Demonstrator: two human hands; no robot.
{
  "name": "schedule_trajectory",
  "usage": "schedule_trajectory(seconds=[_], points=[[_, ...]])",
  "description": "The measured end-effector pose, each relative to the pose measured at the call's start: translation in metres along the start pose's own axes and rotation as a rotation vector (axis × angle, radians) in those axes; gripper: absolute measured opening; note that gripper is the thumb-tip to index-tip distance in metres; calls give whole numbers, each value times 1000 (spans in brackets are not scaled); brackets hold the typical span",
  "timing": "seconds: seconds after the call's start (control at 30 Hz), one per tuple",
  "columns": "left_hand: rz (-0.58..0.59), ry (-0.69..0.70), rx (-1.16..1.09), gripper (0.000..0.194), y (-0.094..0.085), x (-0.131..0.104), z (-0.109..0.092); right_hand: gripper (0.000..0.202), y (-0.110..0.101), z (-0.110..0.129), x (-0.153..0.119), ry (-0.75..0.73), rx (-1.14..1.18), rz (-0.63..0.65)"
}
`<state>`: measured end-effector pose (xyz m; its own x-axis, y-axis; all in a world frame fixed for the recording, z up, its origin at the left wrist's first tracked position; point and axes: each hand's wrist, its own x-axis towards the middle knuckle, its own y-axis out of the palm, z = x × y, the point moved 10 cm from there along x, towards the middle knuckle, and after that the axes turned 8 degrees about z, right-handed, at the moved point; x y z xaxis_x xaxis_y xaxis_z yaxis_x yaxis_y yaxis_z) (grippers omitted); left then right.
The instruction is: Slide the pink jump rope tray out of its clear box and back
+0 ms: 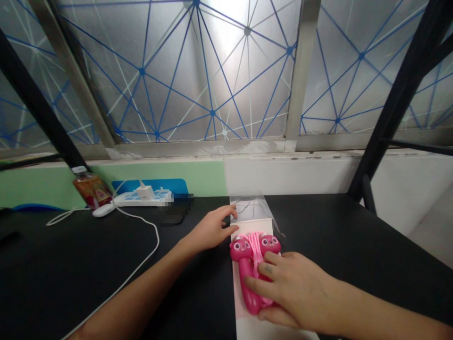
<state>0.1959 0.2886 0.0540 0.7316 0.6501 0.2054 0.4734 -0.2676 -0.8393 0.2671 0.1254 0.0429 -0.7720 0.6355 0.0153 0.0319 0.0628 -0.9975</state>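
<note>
A pink jump rope (pixel 248 283) with two animal-faced handles and a bundled light-pink cord lies on a white card (pixel 253 228). Over its right handle rests my right hand (pixel 290 288), with fingers curled on the handles and the thumb at their lower end. That hand hides most of the right handle. At the card's upper left edge is my left hand (pixel 214 229), its thumb and fingers apart with nothing visible between them. Its fingertips reach the edge of a clear plastic bag (pixel 249 207), which extends beyond the card toward the wall.
On the black table (pixel 198 293), a white power strip (pixel 141 197) with a plugged-in charger (pixel 145 191) stands at the back left. A labelled bottle (pixel 92 189) is beside it. A white cable (pixel 155 231) runs toward the front left. Black metal posts (pixel 375 118) rise at both sides.
</note>
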Motion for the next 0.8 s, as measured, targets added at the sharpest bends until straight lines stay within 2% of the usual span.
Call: schedule_trajectory(seconds=[0.23, 0.5, 0.7, 0.8], points=[[-13, -22, 5, 21, -2, -4, -4, 43, -5, -4, -1, 43, -17, -23], [39, 51, -63, 20, 6, -16, -23, 43, 7, -24, 7, 125, -112, -73], [65, 79, -62, 21, 12, -20, -35, 55, -3, -41, 7, 208, -239, -259], [73, 101, -58, 23, 15, -22, -38, 60, 1, -50, 9, 237, -277, -308]])
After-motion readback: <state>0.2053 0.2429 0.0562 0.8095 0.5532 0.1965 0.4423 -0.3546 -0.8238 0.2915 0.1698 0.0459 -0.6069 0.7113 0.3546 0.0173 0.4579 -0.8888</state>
